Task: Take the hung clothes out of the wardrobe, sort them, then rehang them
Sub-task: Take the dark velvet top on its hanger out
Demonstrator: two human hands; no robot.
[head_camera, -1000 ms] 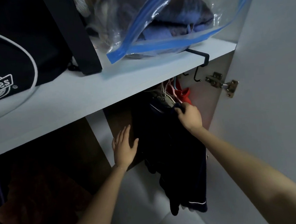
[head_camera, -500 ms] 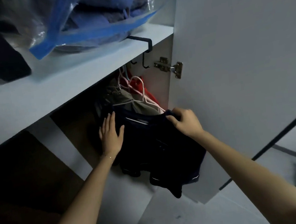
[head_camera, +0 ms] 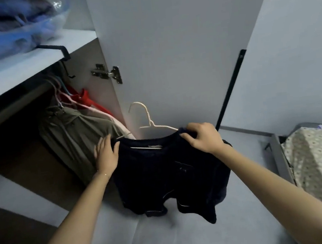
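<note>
A dark navy garment (head_camera: 167, 172) hangs on a white hanger (head_camera: 146, 119) outside the wardrobe, in front of its open door. My right hand (head_camera: 201, 137) grips the garment's right shoulder over the hanger. My left hand (head_camera: 106, 153) lies with straight fingers against its left shoulder. Inside the wardrobe an olive garment (head_camera: 71, 131), a pale one and a red one (head_camera: 82, 96) still hang from the rail on pink and white hangers.
The white wardrobe door (head_camera: 168, 51) stands open behind the garment, its hinge (head_camera: 107, 74) showing. A shelf (head_camera: 31, 64) above the rail carries a clear bag of blue clothes (head_camera: 7, 24). A bed with a patterned cover (head_camera: 319, 164) is at the right.
The dark garment and its hanger have come off the rail and out of the wardrobe, toward me and to the right. Both hands moved with it; the view has swung right.
</note>
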